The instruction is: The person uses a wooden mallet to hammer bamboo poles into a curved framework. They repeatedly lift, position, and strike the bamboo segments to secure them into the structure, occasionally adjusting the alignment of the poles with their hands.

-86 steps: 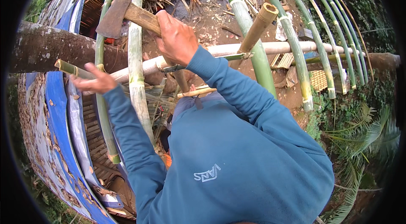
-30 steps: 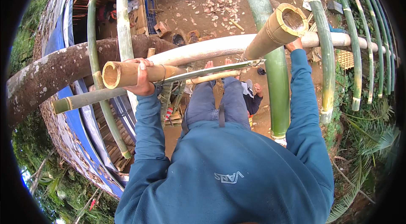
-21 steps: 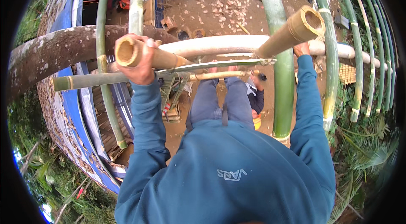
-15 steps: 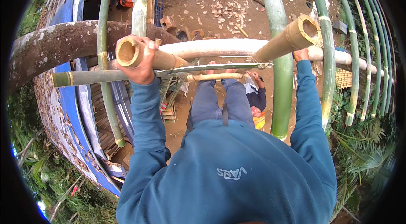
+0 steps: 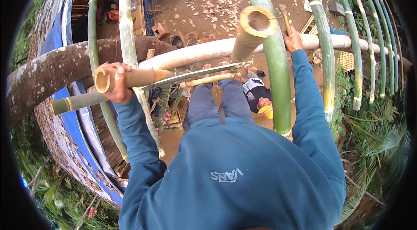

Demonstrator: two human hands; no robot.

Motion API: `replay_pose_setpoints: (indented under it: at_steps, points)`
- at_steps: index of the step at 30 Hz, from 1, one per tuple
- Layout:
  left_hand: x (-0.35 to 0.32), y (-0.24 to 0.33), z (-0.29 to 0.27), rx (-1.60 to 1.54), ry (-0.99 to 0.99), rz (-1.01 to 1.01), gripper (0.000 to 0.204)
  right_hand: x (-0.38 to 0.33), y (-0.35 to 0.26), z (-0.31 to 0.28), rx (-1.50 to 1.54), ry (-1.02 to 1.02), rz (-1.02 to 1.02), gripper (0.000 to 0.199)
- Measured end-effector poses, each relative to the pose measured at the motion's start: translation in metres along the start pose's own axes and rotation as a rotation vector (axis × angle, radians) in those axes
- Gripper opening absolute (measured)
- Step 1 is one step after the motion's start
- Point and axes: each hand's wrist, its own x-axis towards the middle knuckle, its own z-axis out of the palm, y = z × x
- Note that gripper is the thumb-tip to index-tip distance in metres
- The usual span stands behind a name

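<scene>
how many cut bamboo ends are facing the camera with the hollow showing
2. One is the short bamboo piece gripped in the left hand. The other is the thicker bamboo tube standing up at upper centre, near the right hand. Others may be hidden.

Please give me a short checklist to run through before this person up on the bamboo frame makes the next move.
1. Left hand wrapped around the short bamboo piece: ok.
2. Right hand gripping the pale horizontal pole: ok.
3. Feet on the thin crossbar: cannot tell, mostly hidden.
4. Ground below free of people: not ok, a person crouches underneath.
5. Upright hollow bamboo stub secured: cannot tell.
</scene>
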Motion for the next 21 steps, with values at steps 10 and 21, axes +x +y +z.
replay_pose_setpoints:
  at_steps: [10,21]
  points:
    - [0.004,0.002,-0.013,-0.019,-0.044,0.020,0.024,-0.002,0.000,0.000,-0.040,0.040,0.006,0.033]
    - [0.014,-0.009,-0.084,-0.038,-0.030,-0.020,0.022,-0.006,-0.002,-0.001,0.057,0.017,-0.008,0.031]
